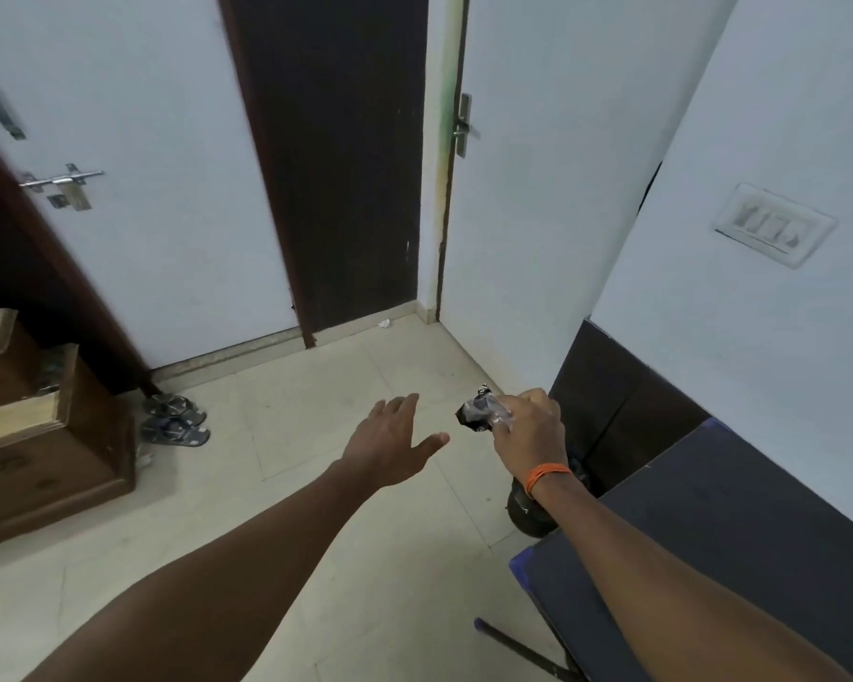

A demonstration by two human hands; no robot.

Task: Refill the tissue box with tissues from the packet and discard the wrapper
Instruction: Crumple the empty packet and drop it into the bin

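Note:
My right hand [530, 428] is closed around a crumpled dark and clear plastic wrapper [478, 411], held out over the floor beside the wall corner. Below my right wrist, a dark rounded bin with a black bag [528, 509] stands on the floor, mostly hidden by my forearm. My left hand [390, 443] is stretched forward with fingers spread and nothing in it, a short way left of the wrapper. No tissue box is in view.
A dark table [710, 534] with blue corners fills the lower right. A wooden cabinet [45, 460] stands at the left with a pair of sandals [176, 420] beside it. White doors and a dark door frame lie ahead. A small paper scrap [384, 323] lies by the frame.

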